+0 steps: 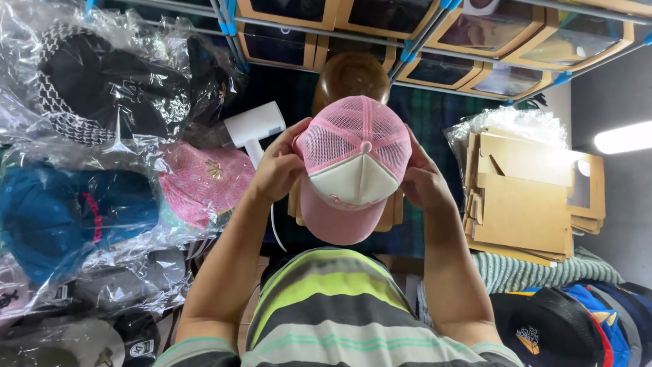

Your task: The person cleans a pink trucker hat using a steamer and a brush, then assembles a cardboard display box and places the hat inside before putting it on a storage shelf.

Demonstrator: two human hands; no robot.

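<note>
Hands (278, 166) (422, 182) grip pink cap (353, 163) — bagged caps (88, 211) beside.

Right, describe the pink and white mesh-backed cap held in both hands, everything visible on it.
The pink and white mesh-backed cap is a baseball-style cap with a solid white front panel, pink mesh side and rear panels, a pink top button and a pink brim pointing toward the wearer of the camera. A small pinkish mark sits low on the white panel. Its crown looks full and rounded. The left hand grips one side, the right hand the other, holding it up before a brown rounded wooden form.
</note>
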